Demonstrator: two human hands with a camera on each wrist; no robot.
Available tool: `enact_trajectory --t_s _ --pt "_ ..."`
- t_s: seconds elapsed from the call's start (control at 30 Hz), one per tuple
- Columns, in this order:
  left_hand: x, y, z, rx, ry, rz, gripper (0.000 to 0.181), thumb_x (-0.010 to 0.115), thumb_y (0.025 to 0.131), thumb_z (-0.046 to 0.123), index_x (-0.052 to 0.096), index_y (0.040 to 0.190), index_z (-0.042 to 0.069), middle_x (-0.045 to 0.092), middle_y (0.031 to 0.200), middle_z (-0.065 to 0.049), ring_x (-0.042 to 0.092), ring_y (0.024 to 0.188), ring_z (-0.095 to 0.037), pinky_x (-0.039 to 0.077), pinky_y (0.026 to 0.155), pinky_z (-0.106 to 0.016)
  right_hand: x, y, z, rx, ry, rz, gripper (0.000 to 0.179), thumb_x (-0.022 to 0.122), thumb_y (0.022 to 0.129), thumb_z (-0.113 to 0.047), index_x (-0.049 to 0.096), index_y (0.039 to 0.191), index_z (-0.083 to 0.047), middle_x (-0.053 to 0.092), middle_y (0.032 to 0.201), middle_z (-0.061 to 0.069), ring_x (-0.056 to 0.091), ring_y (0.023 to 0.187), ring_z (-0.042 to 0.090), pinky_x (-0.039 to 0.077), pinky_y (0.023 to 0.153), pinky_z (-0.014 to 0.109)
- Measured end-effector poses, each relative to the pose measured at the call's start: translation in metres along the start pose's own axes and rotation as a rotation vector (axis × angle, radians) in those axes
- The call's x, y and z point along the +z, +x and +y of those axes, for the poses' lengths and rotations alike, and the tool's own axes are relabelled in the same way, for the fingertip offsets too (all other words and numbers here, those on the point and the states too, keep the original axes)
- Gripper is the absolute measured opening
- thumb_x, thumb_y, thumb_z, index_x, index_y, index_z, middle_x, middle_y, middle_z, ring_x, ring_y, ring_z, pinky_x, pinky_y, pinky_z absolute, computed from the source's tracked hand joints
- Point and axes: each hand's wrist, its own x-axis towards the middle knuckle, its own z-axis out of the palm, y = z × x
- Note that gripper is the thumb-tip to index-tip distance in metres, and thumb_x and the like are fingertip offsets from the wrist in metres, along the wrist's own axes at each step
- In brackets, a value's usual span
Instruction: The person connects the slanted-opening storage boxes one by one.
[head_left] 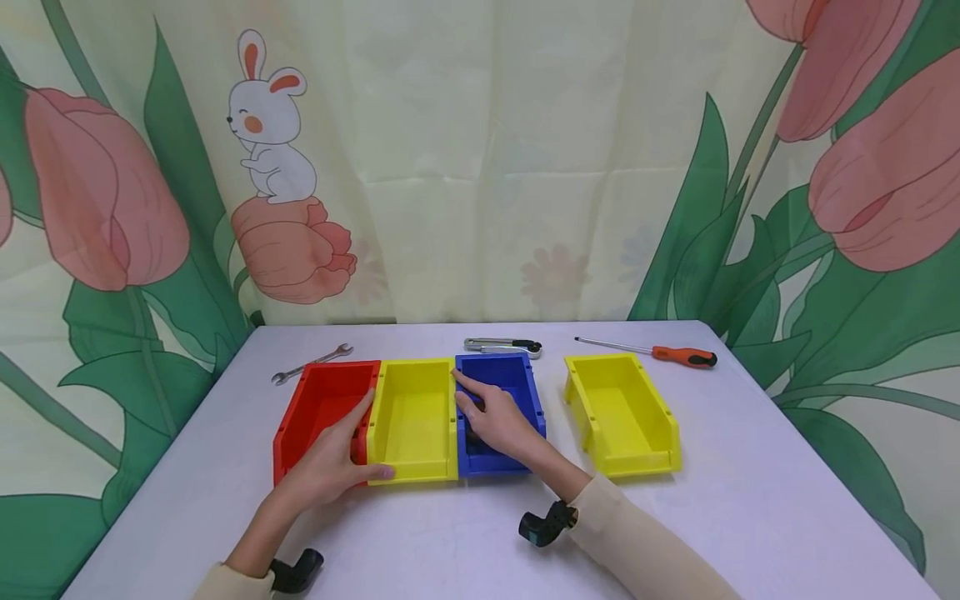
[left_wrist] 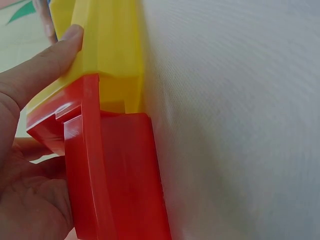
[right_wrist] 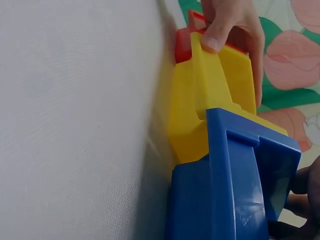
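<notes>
Red (head_left: 317,402), yellow (head_left: 417,408) and blue (head_left: 510,375) plastic bins stand side by side, their walls touching. My left hand (head_left: 322,467) reaches over the red bin's right side. Its thumb lies on the yellow bin's front lip, and its fingers are along the wall where red meets yellow. With my right hand (head_left: 498,423), I hold the blue bin at its left wall; the index finger extends along the rim beside the yellow bin. The other right fingers bend down inside the blue bin, partly hidden. In the left wrist view, the left thumb (left_wrist: 55,57) touches yellow plastic.
A second yellow bin (head_left: 626,417) stands apart at the right. Behind the bins lie an open-end wrench (head_left: 311,364) at the left, a ratchet-like metal tool (head_left: 504,346) in the middle and an orange-handled screwdriver (head_left: 675,356) at the right. A printed curtain (head_left: 450,167) hangs behind the table.
</notes>
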Motion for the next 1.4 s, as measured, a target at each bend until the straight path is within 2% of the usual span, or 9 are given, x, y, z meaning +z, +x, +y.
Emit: enact_trajectory --t_s 0.47,0.77,1.0,1.07,1.1,1.17,1.27,1.3,1.4 --pt "0.0 0.0 0.001 -0.012 0.011 -0.004 0.128 0.098 0.073 0.034 0.018 0.172 0.023 0.046 0.164 -0.014 0.045 0.146 -0.04 0.064 0.097 -0.051 0.003 -0.001 0.002 -0.008 -0.009 -0.002 0.055 0.048 0.114 -0.029 0.036 0.166 -0.019 0.042 0.063 -0.003 0.043 0.048 0.013 0.039 0.054 0.018" --pt "0.0 0.0 0.003 -0.013 0.012 -0.003 0.127 0.097 0.073 0.033 0.018 0.171 0.022 0.046 0.164 -0.014 0.045 0.146 -0.04 0.064 0.098 -0.051 0.004 0.0 0.003 -0.011 0.012 0.006 0.055 0.048 0.114 -0.028 0.035 0.166 -0.018 0.049 0.077 0.001 0.042 0.049 0.012 0.041 0.058 0.019" --pt "0.001 0.001 0.003 -0.003 0.022 -0.001 0.126 0.097 0.073 0.032 0.018 0.171 0.019 0.039 0.168 -0.015 0.042 0.15 -0.042 0.062 0.101 -0.054 0.006 -0.001 0.002 -0.006 -0.022 0.028 0.053 0.047 0.114 -0.027 0.037 0.166 -0.019 0.045 0.064 -0.001 0.041 0.048 0.013 0.037 0.052 0.021" --pt "0.001 0.001 0.004 -0.01 0.035 -0.004 0.126 0.097 0.074 0.032 0.018 0.171 0.019 0.031 0.172 -0.017 0.037 0.153 -0.044 0.061 0.103 -0.055 0.005 -0.001 0.001 -0.011 -0.06 0.039 0.052 0.048 0.114 -0.027 0.04 0.164 -0.018 0.05 0.069 0.004 0.043 0.052 0.017 0.043 0.059 0.024" --pt "0.001 0.001 0.005 -0.012 0.045 -0.005 0.126 0.097 0.074 0.032 0.018 0.171 0.018 0.026 0.174 -0.019 0.034 0.155 -0.046 0.06 0.103 -0.057 0.004 -0.001 0.001 -0.016 -0.083 0.049 0.051 0.049 0.114 -0.027 0.043 0.163 -0.017 0.06 0.076 0.006 0.049 0.057 0.017 0.047 0.064 0.026" --pt "0.001 -0.001 0.008 -0.03 0.062 -0.009 0.125 0.096 0.075 0.033 0.018 0.171 0.018 0.016 0.176 -0.021 0.026 0.157 -0.049 0.059 0.104 -0.06 0.0 -0.003 0.0 -0.027 -0.122 0.068 0.049 0.052 0.113 -0.027 0.049 0.16 -0.015 0.074 0.102 0.011 0.065 0.076 0.021 0.059 0.081 0.031" --pt "0.002 -0.005 0.018 -0.035 0.082 0.003 0.121 0.093 0.077 0.033 0.019 0.171 0.019 0.005 0.178 -0.022 0.013 0.16 -0.053 0.055 0.106 -0.066 -0.012 -0.009 -0.004 -0.038 -0.146 0.088 0.047 0.057 0.111 -0.027 0.055 0.155 -0.011 0.07 0.142 0.014 0.073 0.114 0.029 0.062 0.102 0.046" --pt "0.002 -0.006 0.023 -0.029 0.086 0.012 0.119 0.092 0.078 0.034 0.02 0.171 0.019 0.002 0.178 -0.021 0.008 0.161 -0.053 0.054 0.106 -0.068 -0.018 -0.011 -0.005 -0.036 -0.146 0.096 0.046 0.058 0.11 -0.027 0.056 0.154 -0.011 0.066 0.148 0.014 0.071 0.124 0.03 0.06 0.106 0.049" --pt "0.002 -0.009 0.039 0.021 0.099 0.048 0.112 0.089 0.082 0.032 0.021 0.171 0.022 -0.001 0.18 -0.017 0.0 0.163 -0.051 0.05 0.109 -0.07 -0.037 -0.018 -0.008 -0.029 -0.14 0.121 0.047 0.062 0.108 -0.026 0.057 0.153 -0.012 0.067 0.146 0.014 0.07 0.128 0.033 0.06 0.106 0.05"
